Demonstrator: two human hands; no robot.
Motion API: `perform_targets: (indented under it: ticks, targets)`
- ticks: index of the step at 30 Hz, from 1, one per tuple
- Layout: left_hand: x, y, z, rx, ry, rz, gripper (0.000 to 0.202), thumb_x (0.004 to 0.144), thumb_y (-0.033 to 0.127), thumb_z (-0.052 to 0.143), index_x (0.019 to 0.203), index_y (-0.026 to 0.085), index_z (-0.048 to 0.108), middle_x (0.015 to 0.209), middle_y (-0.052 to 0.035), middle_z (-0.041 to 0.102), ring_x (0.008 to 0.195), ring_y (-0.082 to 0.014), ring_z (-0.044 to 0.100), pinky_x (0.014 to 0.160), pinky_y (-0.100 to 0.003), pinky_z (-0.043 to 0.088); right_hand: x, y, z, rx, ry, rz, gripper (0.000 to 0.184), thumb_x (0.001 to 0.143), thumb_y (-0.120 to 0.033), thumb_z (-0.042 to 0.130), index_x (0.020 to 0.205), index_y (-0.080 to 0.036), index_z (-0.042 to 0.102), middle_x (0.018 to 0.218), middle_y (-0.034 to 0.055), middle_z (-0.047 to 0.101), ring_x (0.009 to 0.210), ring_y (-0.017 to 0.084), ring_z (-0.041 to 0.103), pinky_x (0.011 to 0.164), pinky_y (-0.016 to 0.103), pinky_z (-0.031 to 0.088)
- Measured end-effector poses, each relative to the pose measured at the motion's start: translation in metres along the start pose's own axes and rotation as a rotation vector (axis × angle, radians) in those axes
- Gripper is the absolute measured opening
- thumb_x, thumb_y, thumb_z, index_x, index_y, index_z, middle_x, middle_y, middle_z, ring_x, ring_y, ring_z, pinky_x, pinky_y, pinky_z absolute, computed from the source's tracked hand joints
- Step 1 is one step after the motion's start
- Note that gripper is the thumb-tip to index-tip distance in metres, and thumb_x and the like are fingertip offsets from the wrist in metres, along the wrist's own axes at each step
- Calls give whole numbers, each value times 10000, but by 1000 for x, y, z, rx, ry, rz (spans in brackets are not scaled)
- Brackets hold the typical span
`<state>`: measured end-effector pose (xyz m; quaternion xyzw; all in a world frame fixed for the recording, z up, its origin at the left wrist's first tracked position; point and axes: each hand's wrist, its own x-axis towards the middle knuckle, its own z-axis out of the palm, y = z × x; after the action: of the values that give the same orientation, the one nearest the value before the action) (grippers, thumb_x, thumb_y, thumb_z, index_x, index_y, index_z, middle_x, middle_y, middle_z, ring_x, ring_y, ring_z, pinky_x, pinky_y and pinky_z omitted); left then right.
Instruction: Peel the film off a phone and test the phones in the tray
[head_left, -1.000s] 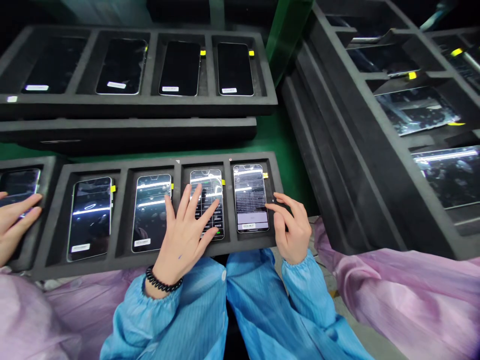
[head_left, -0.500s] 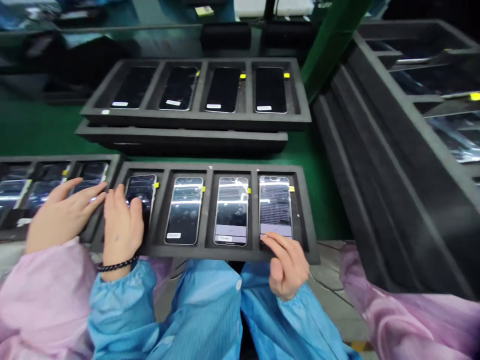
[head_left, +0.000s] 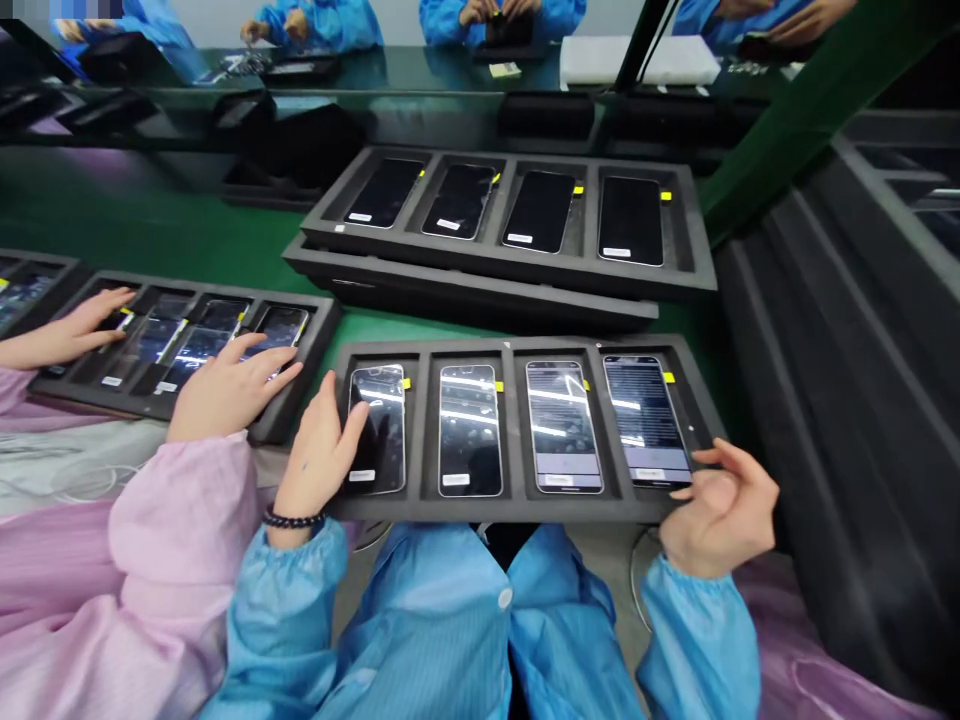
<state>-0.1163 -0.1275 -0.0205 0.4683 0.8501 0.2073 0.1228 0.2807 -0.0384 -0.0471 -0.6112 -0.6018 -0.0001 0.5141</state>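
Observation:
A dark foam tray (head_left: 517, 346) lies across my lap edge with several phones in its slots, screens lit. My left hand (head_left: 321, 452) rests open on the tray's left end, thumb and fingers touching the leftmost phone (head_left: 380, 400). My right hand (head_left: 721, 512) hovers at the tray's right front corner, fingers loosely apart and holding nothing, its thumb close to the rightmost phone (head_left: 645, 415), which shows text. Two more phones (head_left: 470, 430) (head_left: 562, 425) lie between them untouched.
A co-worker in pink sleeves has a hand (head_left: 225, 388) on a neighbouring tray (head_left: 315, 335) to my left. Another tray of dark phones (head_left: 510, 262) sits stacked behind on the green belt (head_left: 150, 230). Tall foam trays (head_left: 825, 350) wall the right side. People work across the belt.
My view has swung left and up. My left hand went from the middle phones to the leftmost one. My right hand left the rightmost phone's screen and drew back to the tray's corner.

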Motion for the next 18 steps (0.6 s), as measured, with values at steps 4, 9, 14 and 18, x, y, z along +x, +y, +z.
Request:
perform_targets:
  ticks: [4,9,14,18]
  targets:
    - [-25,22,7,76,-47,6,1046,857,750,424,1580,26,207,1511,-303,411,1407,-464,424,1155,-626,373,7,-34,-8,-67,-82,-125,283,972,-237,544,1200,-153,687,995,111,703,782,208,630,700,350,499]
    - [-37,46,14,247,-23,-42,1169,790,720,596,1583,-4,136,1523,-394,311,1396,-550,388,1050,-662,441,-9,-101,12,-82,-739,-456,266,989,-190,520,1172,-236,707,1367,102,633,1132,249,620,943,419,518]
    - [-36,46,16,274,-30,14,1133,793,614,658,1586,7,122,1564,-414,222,1455,-544,310,1104,-674,381,-19,-131,29,-354,-853,-567,377,945,-70,482,1279,-112,652,1489,162,560,1273,311,556,1020,496,466]
    - [-37,47,16,266,-30,6,1080,802,532,652,1592,24,118,1560,-405,227,1439,-550,315,1054,-686,414,-18,-136,31,-377,-918,-582,377,917,-9,443,1214,-75,666,1436,203,591,1305,330,542,1030,522,455]
